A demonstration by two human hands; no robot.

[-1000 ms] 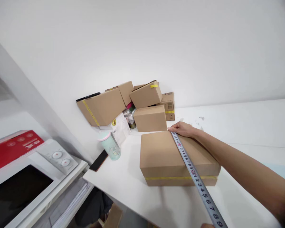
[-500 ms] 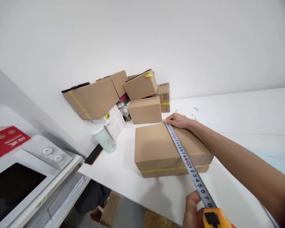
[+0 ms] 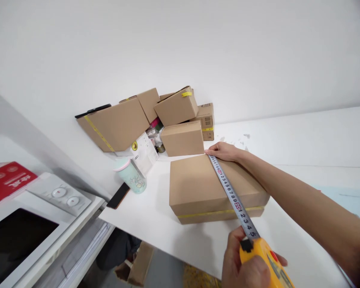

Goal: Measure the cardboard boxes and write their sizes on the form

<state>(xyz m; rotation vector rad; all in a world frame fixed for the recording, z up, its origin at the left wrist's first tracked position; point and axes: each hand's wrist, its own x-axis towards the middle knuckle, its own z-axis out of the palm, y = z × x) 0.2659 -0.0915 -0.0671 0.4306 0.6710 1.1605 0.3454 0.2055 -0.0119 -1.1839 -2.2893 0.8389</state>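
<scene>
A closed cardboard box (image 3: 195, 184) with a yellow tape strip along its side lies on the white table. Across its top slants a steel tape measure blade (image 3: 228, 188), pulled out and marked in black and red numbers. My right hand (image 3: 225, 152) pinches the blade's front end at the box's far edge, wrist over the box. My left hand (image 3: 243, 260) is closed around the yellow tape measure case (image 3: 267, 260), in front of the box's near side. The blade runs from the far edge past the near edge into the case.
More cardboard boxes (image 3: 181, 140) are piled against the wall. A mint tumbler (image 3: 133, 176) stands left of the measured box, beside a dark flat object (image 3: 118, 196). At the left is a microwave (image 3: 21, 236) with a red box (image 3: 9, 180) on it. The table's (image 3: 165, 234) front edge lies close by.
My left hand has brought the yellow case up and closer to the box, so less blade shows between them. My right hand stays at the far edge.
</scene>
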